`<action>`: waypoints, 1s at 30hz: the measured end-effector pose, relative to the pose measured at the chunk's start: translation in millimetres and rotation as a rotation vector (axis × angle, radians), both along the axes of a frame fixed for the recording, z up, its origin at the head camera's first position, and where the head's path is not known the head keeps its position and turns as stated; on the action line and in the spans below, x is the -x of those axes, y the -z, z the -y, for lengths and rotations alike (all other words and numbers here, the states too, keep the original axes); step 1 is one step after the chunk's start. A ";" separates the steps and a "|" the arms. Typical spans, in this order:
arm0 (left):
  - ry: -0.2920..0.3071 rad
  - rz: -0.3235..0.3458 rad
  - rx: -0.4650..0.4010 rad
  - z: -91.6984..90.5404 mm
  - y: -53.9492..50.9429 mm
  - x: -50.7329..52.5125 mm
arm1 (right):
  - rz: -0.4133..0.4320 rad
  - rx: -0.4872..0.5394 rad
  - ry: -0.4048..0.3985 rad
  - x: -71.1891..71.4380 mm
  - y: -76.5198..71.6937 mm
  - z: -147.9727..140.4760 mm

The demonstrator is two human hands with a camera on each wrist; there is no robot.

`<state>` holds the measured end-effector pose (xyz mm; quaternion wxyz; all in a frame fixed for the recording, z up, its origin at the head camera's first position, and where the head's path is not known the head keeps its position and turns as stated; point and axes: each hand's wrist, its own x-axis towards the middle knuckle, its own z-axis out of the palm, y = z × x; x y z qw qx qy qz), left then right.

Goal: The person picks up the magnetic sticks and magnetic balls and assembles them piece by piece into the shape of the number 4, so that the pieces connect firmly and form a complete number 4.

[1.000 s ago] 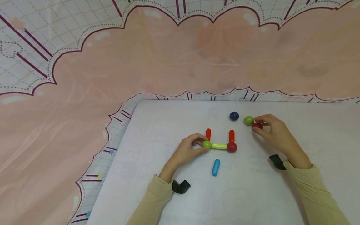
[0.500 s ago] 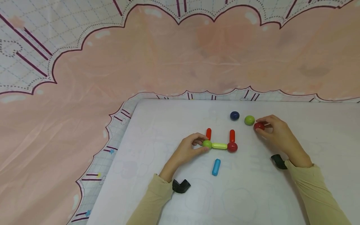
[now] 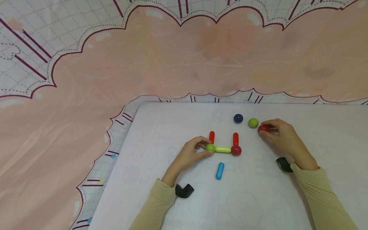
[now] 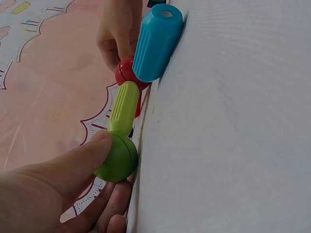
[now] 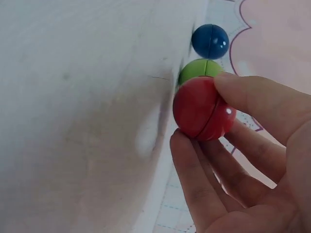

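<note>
My left hand [image 3: 193, 152] pinches a green ball [image 4: 119, 158] between thumb and fingers. A yellow-green rod [image 3: 223, 149] joins that ball to a red ball [image 3: 236, 150]. From each of these two balls a red rod [image 3: 235, 138] points toward the far edge of the table. On the right, my right hand [image 3: 283, 135] pinches a second red ball [image 5: 199, 108] between thumb and fingertips. Just beyond it lies a loose green ball [image 3: 253, 123], and farther left a dark blue ball [image 3: 238, 118]. A loose blue rod [image 3: 219, 171] lies nearer me than the joined pieces.
A white tabletop [image 3: 258, 198] carries all the pieces. Past its far and left edges spreads a peach patterned cloth [image 3: 172, 60]. A black strap piece [image 3: 184, 191] shows at the left wrist, another black piece [image 3: 284, 164] at the right.
My right hand has drawn the red ball slightly away from the loose green ball, leaving a small gap. The left hand and the joined pieces stay put.
</note>
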<state>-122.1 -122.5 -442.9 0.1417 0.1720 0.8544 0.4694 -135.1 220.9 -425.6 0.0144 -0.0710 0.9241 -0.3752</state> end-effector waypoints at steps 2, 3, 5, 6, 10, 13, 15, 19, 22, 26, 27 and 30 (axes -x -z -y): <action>0.003 -0.004 -0.002 -0.5 0.4 0.4 | 0.002 0.006 0.008 -1.2 -1.9 -0.1; 0.005 -0.005 -0.003 -0.8 0.3 0.5 | 0.004 0.010 0.012 -2.0 -3.1 0.3; 0.007 -0.007 -0.003 -0.9 0.5 0.7 | 0.008 0.028 0.014 -3.0 -5.6 2.2; 0.006 -0.006 -0.002 -0.7 0.7 0.9 | 0.009 0.036 0.012 -3.2 -7.0 4.0; 0.001 -0.009 0.004 1.0 0.7 0.1 | 0.022 0.058 -0.008 -1.8 -11.0 12.9; 0.002 -0.012 0.002 1.7 0.4 -0.4 | 0.029 0.059 -0.021 -0.6 -12.4 18.3; 0.008 -0.017 -0.003 1.6 0.1 -0.4 | 0.028 0.060 -0.026 -0.7 -13.0 20.9; 0.006 -0.017 -0.002 1.3 -0.1 -0.3 | 0.014 0.062 -0.046 -0.4 -14.1 27.5; 0.002 -0.018 0.001 1.2 -1.0 -0.7 | 0.014 0.057 -0.056 0.1 -15.5 33.4; 0.001 -0.021 0.001 1.2 -1.2 -0.8 | 0.025 0.052 -0.074 1.8 -16.8 40.9; 0.000 -0.024 0.000 1.1 -0.8 -0.6 | 0.025 0.052 -0.079 2.3 -16.9 42.7; 0.001 -0.030 -0.005 0.9 0.0 -0.2 | 0.023 0.054 -0.094 4.4 -17.2 47.9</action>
